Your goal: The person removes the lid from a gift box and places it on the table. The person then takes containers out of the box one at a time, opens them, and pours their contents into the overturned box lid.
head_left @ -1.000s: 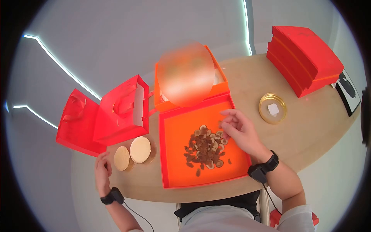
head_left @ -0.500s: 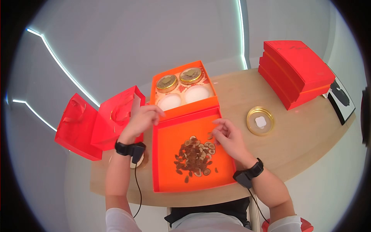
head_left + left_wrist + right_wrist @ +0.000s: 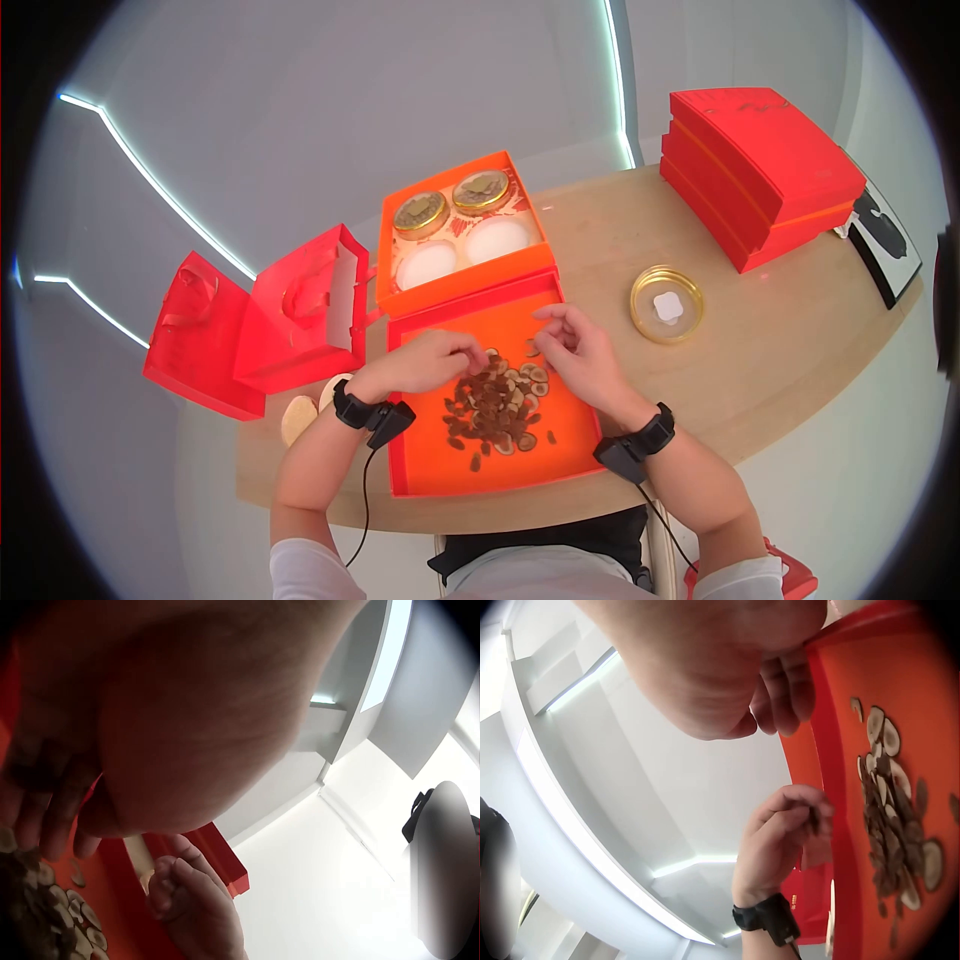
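Both hands hover over the pile of dried slices [image 3: 497, 403] in the orange tray [image 3: 560, 455] on the surface [image 3: 800, 340]. The left hand [image 3: 432, 360] pinches a slice with curled fingers; the right hand [image 3: 575, 345] curls its fingertips together, its hold unclear.

Both hands sit inside the shallow orange cardboard tray [image 3: 440, 455], whose low raised rim rings them on all sides. Between the fingertips of the left hand [image 3: 432, 360] and the right hand [image 3: 575, 350] lies a heap of brown dried slices [image 3: 497, 400]; bare tray floor stays open below the heap and beside each wrist. Just beyond the fingertips, the wall of the square orange gift box [image 3: 470, 280] blocks forward reach. Outward of the left fingers stand two red paper gift bags [image 3: 300, 315]. Outward of the right fingers, bare wooden tabletop [image 3: 780, 340] runs past a round gold tin lid [image 3: 667, 303] to stacked red boxes [image 3: 760, 175].
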